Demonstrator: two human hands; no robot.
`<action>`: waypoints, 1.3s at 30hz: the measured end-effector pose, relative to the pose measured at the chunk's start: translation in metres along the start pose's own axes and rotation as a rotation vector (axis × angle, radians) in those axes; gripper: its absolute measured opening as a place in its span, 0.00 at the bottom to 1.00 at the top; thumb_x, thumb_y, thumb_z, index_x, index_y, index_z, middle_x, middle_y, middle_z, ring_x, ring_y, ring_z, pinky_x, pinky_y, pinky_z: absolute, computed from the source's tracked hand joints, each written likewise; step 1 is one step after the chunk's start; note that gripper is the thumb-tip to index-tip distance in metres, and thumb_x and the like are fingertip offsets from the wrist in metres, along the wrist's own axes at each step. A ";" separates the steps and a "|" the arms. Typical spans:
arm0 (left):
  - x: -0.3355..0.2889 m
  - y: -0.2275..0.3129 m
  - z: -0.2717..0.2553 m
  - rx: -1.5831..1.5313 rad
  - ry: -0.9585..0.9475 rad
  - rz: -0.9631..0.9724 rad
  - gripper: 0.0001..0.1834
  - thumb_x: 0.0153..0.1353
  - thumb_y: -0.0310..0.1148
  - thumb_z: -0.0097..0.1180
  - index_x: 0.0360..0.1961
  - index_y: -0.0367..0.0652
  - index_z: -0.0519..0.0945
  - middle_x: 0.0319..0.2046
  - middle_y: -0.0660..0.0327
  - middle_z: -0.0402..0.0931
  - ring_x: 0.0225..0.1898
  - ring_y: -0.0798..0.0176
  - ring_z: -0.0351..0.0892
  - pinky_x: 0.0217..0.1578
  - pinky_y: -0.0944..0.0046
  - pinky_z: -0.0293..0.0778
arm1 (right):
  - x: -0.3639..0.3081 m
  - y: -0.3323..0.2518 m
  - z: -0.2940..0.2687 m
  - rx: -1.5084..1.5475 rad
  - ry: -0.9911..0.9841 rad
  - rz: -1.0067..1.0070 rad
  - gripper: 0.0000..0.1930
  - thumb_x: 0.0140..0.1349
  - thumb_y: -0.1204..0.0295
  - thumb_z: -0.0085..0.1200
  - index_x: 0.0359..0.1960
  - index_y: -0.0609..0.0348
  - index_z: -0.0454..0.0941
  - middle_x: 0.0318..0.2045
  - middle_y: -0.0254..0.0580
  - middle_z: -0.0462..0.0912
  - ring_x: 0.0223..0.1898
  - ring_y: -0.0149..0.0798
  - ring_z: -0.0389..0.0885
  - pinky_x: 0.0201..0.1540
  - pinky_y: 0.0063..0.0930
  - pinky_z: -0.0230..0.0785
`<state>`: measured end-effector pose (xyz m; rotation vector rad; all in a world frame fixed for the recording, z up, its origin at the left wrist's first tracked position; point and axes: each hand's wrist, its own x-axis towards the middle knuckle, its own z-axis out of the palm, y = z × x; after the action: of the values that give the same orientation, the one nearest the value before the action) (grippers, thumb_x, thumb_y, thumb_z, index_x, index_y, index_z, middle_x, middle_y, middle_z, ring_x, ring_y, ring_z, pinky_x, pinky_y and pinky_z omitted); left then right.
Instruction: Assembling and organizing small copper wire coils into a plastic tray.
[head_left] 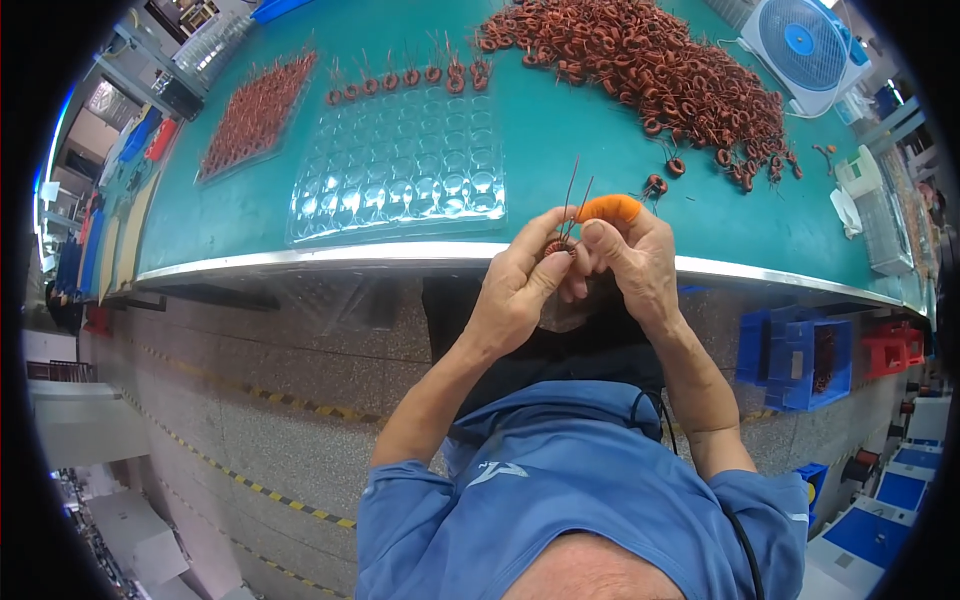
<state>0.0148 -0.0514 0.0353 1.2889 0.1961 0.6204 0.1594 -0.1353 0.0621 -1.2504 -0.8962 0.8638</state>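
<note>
A small copper-wound toroidal coil (559, 247) is pinched between the thumb and fingers of my left hand (520, 285), just off the table's near edge. Two long thin wire leads (572, 195) rise from it. My right hand (640, 255) is closed against the same coil from the other side, its index finger wearing an orange finger cover (610, 208). The covered fingertip meets the leads, and the exact contact of the right thumb is partly hidden. Beyond my hands lies a clear plastic tray (400, 170) with round pockets, several coils (411, 77) standing along its far row.
A large heap of copper coils (650, 70) covers the far right of the green table (560, 130), with a few loose coils (655, 186) nearer me. A filled tray (260, 115) lies at left. A fan (800, 45) stands far right; blue crates (800, 360) sit below.
</note>
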 end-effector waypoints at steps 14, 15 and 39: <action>0.004 0.001 0.004 0.165 0.192 0.049 0.12 0.72 0.35 0.48 0.48 0.38 0.75 0.20 0.69 0.68 0.22 0.76 0.65 0.24 0.74 0.63 | 0.014 0.005 0.008 0.013 -0.080 -0.176 0.17 0.64 0.66 0.59 0.49 0.67 0.77 0.40 0.40 0.81 0.41 0.29 0.78 0.48 0.24 0.72; 0.005 0.002 0.006 0.164 0.190 0.048 0.12 0.72 0.35 0.48 0.48 0.38 0.75 0.20 0.69 0.68 0.22 0.76 0.65 0.24 0.74 0.63 | 0.015 0.004 0.007 0.045 -0.065 -0.163 0.15 0.65 0.67 0.58 0.46 0.67 0.78 0.38 0.39 0.81 0.40 0.29 0.78 0.47 0.23 0.72; 0.024 0.018 -0.068 0.560 0.377 0.293 0.23 0.70 0.36 0.47 0.61 0.37 0.58 0.32 0.51 0.78 0.33 0.49 0.81 0.33 0.56 0.74 | 0.084 -0.006 0.062 -0.382 -0.131 -0.290 0.14 0.60 0.75 0.61 0.45 0.66 0.74 0.30 0.43 0.83 0.32 0.29 0.84 0.35 0.23 0.77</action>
<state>-0.0034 0.0202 0.0380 1.7468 0.5246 1.1130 0.1370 -0.0349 0.0811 -1.3531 -1.3570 0.5616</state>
